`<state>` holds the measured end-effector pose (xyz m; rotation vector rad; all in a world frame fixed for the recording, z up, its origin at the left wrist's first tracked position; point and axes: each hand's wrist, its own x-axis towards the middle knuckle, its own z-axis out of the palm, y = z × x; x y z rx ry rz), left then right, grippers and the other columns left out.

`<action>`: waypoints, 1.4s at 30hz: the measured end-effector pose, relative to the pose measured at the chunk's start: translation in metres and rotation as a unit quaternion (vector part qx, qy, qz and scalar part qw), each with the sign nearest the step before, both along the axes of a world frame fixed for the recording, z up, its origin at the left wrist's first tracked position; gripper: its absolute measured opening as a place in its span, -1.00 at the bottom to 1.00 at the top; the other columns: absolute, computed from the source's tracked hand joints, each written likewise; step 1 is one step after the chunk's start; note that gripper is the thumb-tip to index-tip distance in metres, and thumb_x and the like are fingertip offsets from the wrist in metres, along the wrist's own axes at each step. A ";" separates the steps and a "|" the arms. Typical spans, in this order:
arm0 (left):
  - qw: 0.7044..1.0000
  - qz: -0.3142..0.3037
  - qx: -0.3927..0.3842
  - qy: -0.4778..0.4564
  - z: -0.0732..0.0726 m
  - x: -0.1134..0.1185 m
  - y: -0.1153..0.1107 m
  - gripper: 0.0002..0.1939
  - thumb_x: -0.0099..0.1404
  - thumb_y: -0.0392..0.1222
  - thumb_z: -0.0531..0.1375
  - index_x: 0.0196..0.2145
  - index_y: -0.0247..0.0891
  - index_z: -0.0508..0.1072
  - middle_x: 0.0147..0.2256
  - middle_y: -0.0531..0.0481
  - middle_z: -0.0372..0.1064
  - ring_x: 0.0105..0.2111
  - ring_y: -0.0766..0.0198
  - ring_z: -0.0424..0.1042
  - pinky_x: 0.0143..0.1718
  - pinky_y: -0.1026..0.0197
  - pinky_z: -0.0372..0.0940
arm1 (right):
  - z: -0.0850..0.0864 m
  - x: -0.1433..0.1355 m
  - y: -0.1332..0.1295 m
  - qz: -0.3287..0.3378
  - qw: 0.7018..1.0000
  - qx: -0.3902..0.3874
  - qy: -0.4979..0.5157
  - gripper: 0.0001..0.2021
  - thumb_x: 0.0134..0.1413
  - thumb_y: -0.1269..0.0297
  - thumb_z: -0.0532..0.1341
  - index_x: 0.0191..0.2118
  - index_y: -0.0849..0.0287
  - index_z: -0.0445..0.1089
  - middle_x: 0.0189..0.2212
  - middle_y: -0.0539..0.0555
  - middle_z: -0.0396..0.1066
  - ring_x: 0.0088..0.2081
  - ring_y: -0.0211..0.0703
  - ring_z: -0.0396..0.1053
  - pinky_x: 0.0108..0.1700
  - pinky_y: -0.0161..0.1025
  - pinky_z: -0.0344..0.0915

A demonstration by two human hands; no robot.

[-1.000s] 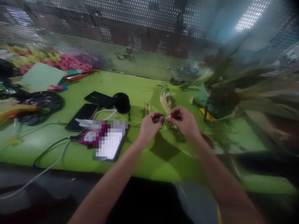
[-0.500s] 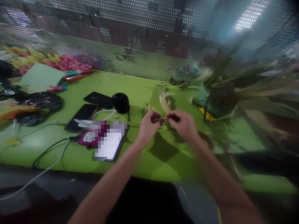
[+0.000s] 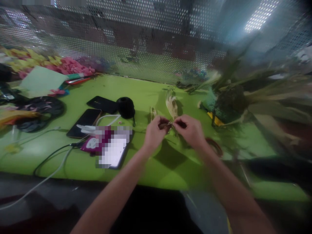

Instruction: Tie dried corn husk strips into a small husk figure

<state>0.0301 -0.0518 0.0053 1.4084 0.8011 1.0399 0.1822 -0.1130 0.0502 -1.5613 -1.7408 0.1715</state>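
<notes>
Head view shows your left hand (image 3: 154, 134) and right hand (image 3: 191, 130) meeting above the green table (image 3: 151, 169), fingertips almost touching. Both are pinched shut on a small pale straw tuft (image 3: 172, 109): your left fingers hold its lower end from one side, your right fingers from the other, and the feathery top stands up just beyond the pinch. Blur hides exactly how the strands run between your fingers.

Just past your left hand, a second pale strip (image 3: 153, 112) lies on the table. Further out to the left of the grip sits a black round pot (image 3: 125, 107), then two dark phones (image 3: 84, 118), one beside the other, with a white cable (image 3: 48, 177) trailing toward the near edge. A lit tablet (image 3: 114, 149) lies near your left forearm. Beside your right wrist a reddish ring (image 3: 214, 146) rests on the table. Well to the right of the grip stands a dark green bundle of leaves (image 3: 231, 100). Far left, pink petals (image 3: 73, 66) and a pale green sheet (image 3: 41, 81) lie against the perforated wall (image 3: 146, 48).
</notes>
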 end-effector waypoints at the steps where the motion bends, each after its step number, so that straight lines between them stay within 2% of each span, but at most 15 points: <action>1: 1.000 0.004 0.012 0.007 0.000 0.000 -0.001 -0.80 0.12 -0.30 0.33 -0.28 -0.26 0.43 -0.32 -0.02 0.49 -0.32 0.31 0.47 -0.27 0.23 0.36 | 0.000 0.000 0.000 0.000 1.000 0.000 0.000 -0.95 0.12 0.36 0.26 -0.35 0.15 0.47 -0.41 0.04 0.48 -0.38 -0.19 0.37 -0.32 -0.27 0.25; 6: 0.998 0.017 0.061 0.030 -0.002 0.000 -0.003 -0.80 0.12 -0.35 0.32 -0.27 -0.24 0.45 -0.30 -0.03 0.51 -0.32 0.29 0.48 -0.22 0.19 0.37 | 0.000 -0.001 0.000 -0.007 1.000 0.003 -0.007 -0.94 0.11 0.37 0.26 -0.38 0.14 0.45 -0.42 0.03 0.46 -0.38 -0.19 0.37 -0.31 -0.27 0.23; 10: 0.997 0.016 0.067 0.025 -0.001 -0.001 -0.007 -0.82 0.13 -0.36 0.31 -0.28 -0.24 0.47 -0.28 -0.05 0.53 -0.30 0.27 0.49 -0.17 0.15 0.38 | 0.000 -0.001 -0.001 -0.007 1.000 -0.007 -0.027 -0.93 0.11 0.39 0.25 -0.39 0.13 0.43 -0.44 0.02 0.45 -0.40 -0.20 0.34 -0.35 -0.28 0.19; 17: 0.989 0.018 0.130 0.075 0.009 -0.002 -0.014 -0.90 0.20 -0.34 0.24 -0.29 -0.24 0.49 -0.29 -0.07 0.54 -0.33 0.24 0.49 -0.21 0.16 0.36 | -0.003 -0.005 -0.004 -0.030 0.989 -0.007 -0.144 -0.90 0.17 0.37 0.19 -0.38 0.14 0.41 -0.39 0.07 0.44 -0.40 -0.17 0.29 -0.37 -0.24 0.08; 25: 0.993 0.029 0.104 0.049 0.010 -0.002 -0.015 -0.87 0.13 -0.37 0.27 -0.33 -0.21 0.51 -0.33 -0.04 0.53 -0.36 0.24 0.46 -0.25 0.17 0.35 | -0.004 -0.007 -0.004 -0.017 0.984 -0.014 -0.175 -0.89 0.12 0.43 0.18 -0.41 0.13 0.37 -0.43 0.04 0.39 -0.45 -0.21 0.21 -0.42 -0.24 -0.01; 36: 0.996 0.018 0.074 0.052 0.002 0.001 -0.010 -0.83 0.12 -0.41 0.26 -0.30 -0.24 0.47 -0.29 -0.05 0.54 -0.30 0.25 0.51 -0.20 0.16 0.38 | -0.003 -0.002 -0.001 0.005 0.998 -0.041 -0.054 -0.90 0.11 0.41 0.24 -0.43 0.14 0.38 -0.45 0.01 0.41 -0.39 -0.21 0.32 -0.32 -0.26 0.18; 39: 1.000 0.011 0.020 0.018 0.000 -0.001 -0.001 -0.84 0.13 -0.32 0.31 -0.30 -0.26 0.45 -0.31 -0.05 0.52 -0.32 0.27 0.49 -0.24 0.19 0.37 | -0.005 -0.003 0.001 -0.012 0.998 -0.015 0.055 -0.94 0.17 0.32 0.23 -0.34 0.12 0.42 -0.39 0.03 0.45 -0.35 -0.18 0.37 -0.29 -0.24 0.27; 42: 0.996 0.081 -0.025 -0.012 0.000 -0.005 0.012 -0.79 0.16 -0.17 0.33 -0.26 -0.27 0.43 -0.32 -0.03 0.47 -0.36 0.32 0.43 -0.28 0.23 0.33 | -0.007 0.000 0.004 -0.035 0.976 0.016 0.214 -0.90 0.21 0.24 0.22 -0.19 0.09 0.42 -0.28 0.04 0.48 -0.34 -0.20 0.40 -0.28 -0.23 0.37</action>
